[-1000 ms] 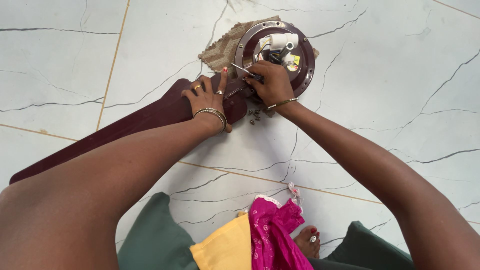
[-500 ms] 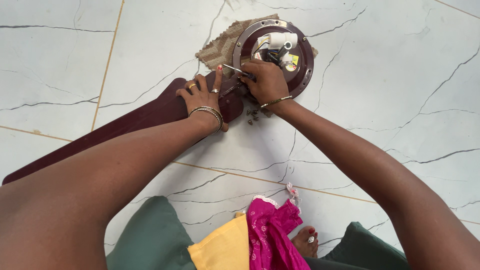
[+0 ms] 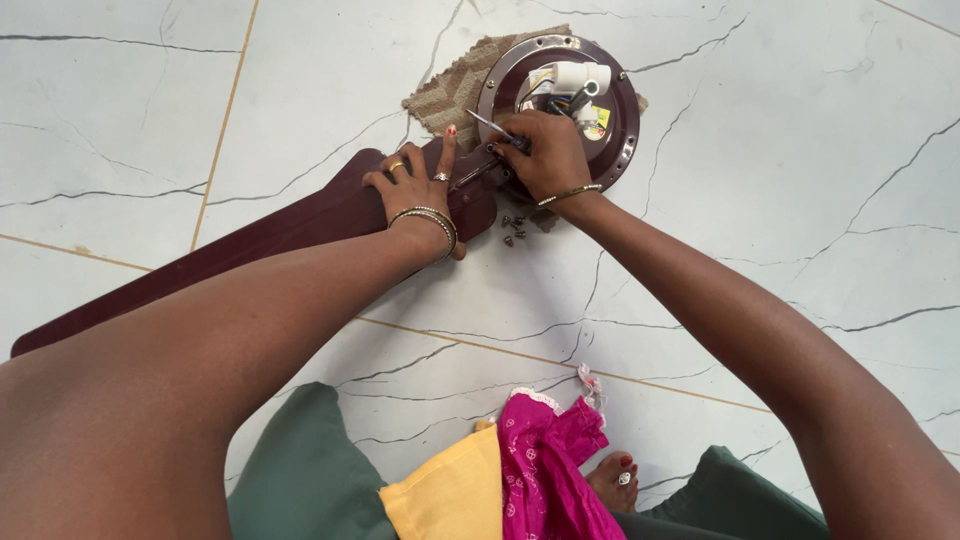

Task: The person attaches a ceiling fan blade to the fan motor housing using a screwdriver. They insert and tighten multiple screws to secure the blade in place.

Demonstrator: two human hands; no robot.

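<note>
A dark maroon fan blade (image 3: 250, 250) lies flat on the floor, its end meeting a round maroon fan motor housing (image 3: 625, 125). My left hand (image 3: 420, 190) presses flat on the blade near that end, fingers spread. My right hand (image 3: 545, 155) is closed around a screwdriver (image 3: 490, 125) whose metal shaft points at the joint between blade and housing. White and yellow parts and wires show inside the housing. Several small screws (image 3: 512, 228) lie on the floor just below my right wrist.
The floor is pale marble-look tile (image 3: 800, 200) with dark veins and tan grout lines. A piece of brown cloth (image 3: 455, 85) lies under the housing. My green, yellow and pink clothing (image 3: 480, 480) and a bare foot (image 3: 612, 480) fill the bottom edge.
The view has shifted slightly. My left hand's fingers have spread more on the blade, and my right hand with the screwdriver has shifted a little at the joint.
</note>
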